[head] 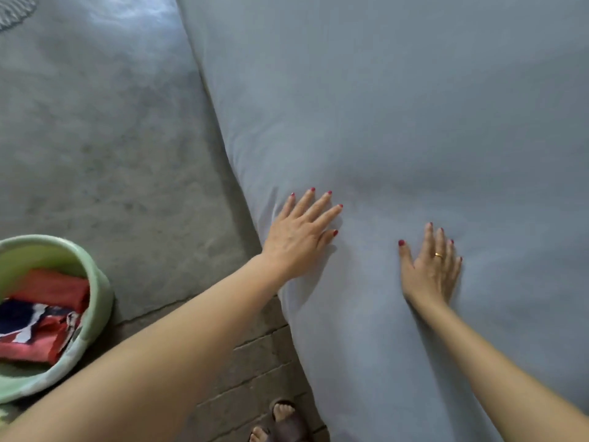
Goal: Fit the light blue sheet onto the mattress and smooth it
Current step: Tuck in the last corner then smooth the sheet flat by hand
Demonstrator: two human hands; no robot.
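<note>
Both palms flat, fingers spread, on the sheet (398, 122) covering the mattress: left hand (299, 237) near the edge, right hand (430, 269) further in. Risk: pushing too hard w/ left drags fabric, bunching wrinkles.

Open sheet (398, 106) ahead; green basket (95, 298) on floor (95, 138) left.

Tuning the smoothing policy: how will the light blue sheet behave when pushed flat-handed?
Likely floppy: the light blue sheet puckers into small creases by the left hand. Probably thin and light, dimpling between it and the right hand. It may slide and bunch rather than resist.
</note>
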